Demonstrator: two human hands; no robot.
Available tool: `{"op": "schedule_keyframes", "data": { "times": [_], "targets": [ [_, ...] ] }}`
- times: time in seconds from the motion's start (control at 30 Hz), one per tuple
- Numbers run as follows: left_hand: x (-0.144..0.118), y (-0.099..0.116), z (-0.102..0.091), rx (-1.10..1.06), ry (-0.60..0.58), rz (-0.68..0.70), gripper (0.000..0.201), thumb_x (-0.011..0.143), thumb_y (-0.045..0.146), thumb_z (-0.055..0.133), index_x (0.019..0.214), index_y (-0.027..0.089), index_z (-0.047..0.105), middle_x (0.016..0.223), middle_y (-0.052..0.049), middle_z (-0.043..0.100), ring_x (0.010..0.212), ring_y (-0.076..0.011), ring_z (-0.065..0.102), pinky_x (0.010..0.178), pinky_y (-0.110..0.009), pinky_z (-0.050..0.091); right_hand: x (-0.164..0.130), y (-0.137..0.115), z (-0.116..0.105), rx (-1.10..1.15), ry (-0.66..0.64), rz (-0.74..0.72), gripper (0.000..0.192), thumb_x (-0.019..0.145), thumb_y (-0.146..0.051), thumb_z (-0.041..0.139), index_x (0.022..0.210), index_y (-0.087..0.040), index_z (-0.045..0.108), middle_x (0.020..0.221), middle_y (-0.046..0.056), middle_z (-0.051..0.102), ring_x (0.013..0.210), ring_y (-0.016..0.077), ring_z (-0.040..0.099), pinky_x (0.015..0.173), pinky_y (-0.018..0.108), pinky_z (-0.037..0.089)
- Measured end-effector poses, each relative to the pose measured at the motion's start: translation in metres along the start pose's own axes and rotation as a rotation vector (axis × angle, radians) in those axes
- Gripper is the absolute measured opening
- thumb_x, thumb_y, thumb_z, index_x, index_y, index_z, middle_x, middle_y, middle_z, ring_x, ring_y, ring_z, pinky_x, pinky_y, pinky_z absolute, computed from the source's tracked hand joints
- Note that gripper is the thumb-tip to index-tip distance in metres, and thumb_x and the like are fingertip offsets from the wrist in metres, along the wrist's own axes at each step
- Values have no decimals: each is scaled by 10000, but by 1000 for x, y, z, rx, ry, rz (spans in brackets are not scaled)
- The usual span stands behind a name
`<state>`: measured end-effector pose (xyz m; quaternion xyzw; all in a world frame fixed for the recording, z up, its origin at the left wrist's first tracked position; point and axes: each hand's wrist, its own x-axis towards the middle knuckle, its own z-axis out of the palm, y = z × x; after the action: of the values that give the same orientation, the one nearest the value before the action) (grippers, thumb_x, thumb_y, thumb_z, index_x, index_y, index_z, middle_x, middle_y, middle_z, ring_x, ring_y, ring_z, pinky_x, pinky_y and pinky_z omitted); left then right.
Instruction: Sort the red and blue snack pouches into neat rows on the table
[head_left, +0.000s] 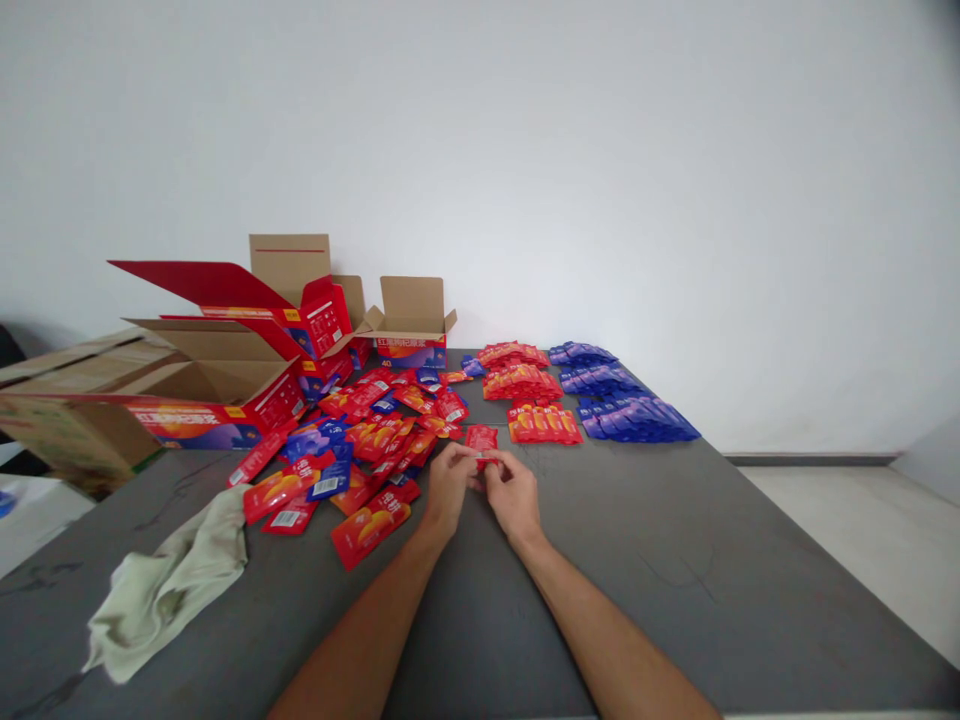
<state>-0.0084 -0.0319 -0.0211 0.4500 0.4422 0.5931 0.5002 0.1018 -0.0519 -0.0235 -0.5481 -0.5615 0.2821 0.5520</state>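
Left hand (448,482) and right hand (511,490) meet over a grey table (675,560). Their curled fingers pinch one red packet (481,440) between them

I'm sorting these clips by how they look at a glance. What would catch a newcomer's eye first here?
First, the loose heap of red and blue sachets left of centre on the grey table, with open cartons behind it. Both hands, left hand and right hand, hold a red sachet at centre. Neat red stacks and blue stacks lie farther right.
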Motion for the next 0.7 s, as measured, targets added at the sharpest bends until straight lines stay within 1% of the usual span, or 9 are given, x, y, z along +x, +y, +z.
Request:
{"op": "schedule_keyframes", "data": {
  "times": [0.1,0.17,0.23,0.3,0.37,0.43,0.5,0.63,0.7],
  "targets": [
    [1,1,-1,25,54,9,241,684,337,692,831,166,608,707,3,651,554,-115,583,497,-214,457,-1,-3,1,123,-53,11,316,840,-366,527,1066,-197,668,777,10,677,654,156,592,622,245,470],
    [1,1,-2,45,95,19,296,667,316,713,900,176,597,717,7,660,548,-111,590,495,-207,459,-2,-6,3,258,-104,37,414,837,-393,562,1201,-199,586,808,10,676,659,152,603,612,240,470],
    [1,1,-2,34,115,24,355,666,278,711,980,192,570,745,9,672,576,-120,617,511,-208,479,-2,-7,4,373,-107,96,495,830,-440,596,1254,-195,522,801,5,665,642,147,599,585,233,457],
    [0,1,-3,18,110,26,412,665,232,699,1045,204,540,761,9,680,590,-129,631,526,-218,497,0,-6,4,425,-87,167,482,816,-494,619,1172,-176,555,753,2,644,605,141,575,548,227,428],
    [0,1,-3,13,95,32,464,661,189,687,1095,206,522,776,1,690,598,-136,640,543,-231,509,3,-3,4,428,-77,219,430,788,-524,642,1017,-162,610,693,-3,619,568,131,539,523,224,395],
    [-1,1,-2,13,79,26,508,654,162,684,1133,200,520,794,-11,701,614,-142,651,569,-240,513,6,0,2,422,-65,237,387,752,-524,670,885,-162,625,642,-15,593,541,122,502,511,222,365],
    [0,2,-1,20,68,3,520,639,153,698,1133,189,540,794,-18,712,633,-149,661,601,-247,510,8,3,0,411,-28,234,355,720,-505,687,816,-170,618,606,-31,565,520,113,464,501,221,338],
    [1,4,-1,30,-4,7,355,626,183,720,968,164,627,810,-30,727,712,-167,679,675,-256,503,10,7,-3,354,10,192,277,705,-448,670,734,-183,593,583,-45,528,520,107,424,505,219,317],
    [1,4,-1,32,-33,23,272,637,188,706,898,158,636,810,-31,726,715,-163,677,668,-248,498,11,8,-3,323,1,179,249,702,-419,668,697,-187,576,575,-49,510,522,106,414,505,217,312]
  ]
}}
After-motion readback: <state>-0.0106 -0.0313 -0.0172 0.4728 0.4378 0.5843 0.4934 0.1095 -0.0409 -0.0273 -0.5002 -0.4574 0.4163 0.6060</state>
